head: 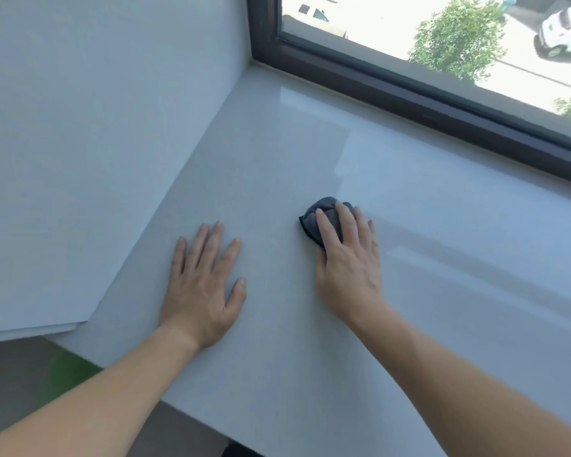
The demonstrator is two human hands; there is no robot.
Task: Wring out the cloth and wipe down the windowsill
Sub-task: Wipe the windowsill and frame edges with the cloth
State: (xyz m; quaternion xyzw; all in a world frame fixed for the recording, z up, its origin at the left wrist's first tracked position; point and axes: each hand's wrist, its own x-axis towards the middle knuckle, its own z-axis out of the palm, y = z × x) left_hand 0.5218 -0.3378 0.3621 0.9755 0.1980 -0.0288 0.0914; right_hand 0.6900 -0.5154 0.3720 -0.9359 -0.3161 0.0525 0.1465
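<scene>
A small dark grey cloth (320,215) lies bunched on the glossy white windowsill (277,143), near its middle. My right hand (346,262) presses down on the cloth, fingers spread over it, so only the cloth's far and left edges show. My left hand (205,285) rests flat on the bare sill to the left, palm down, fingers apart, holding nothing. A shiny streaked patch runs across the sill beyond the cloth toward the window.
A dark brown window frame (409,94) borders the sill's far side, with glass above it. A white wall (96,143) closes the sill's left end. The sill's front edge (192,413) drops off near my forearms, with something green (63,374) below at the left.
</scene>
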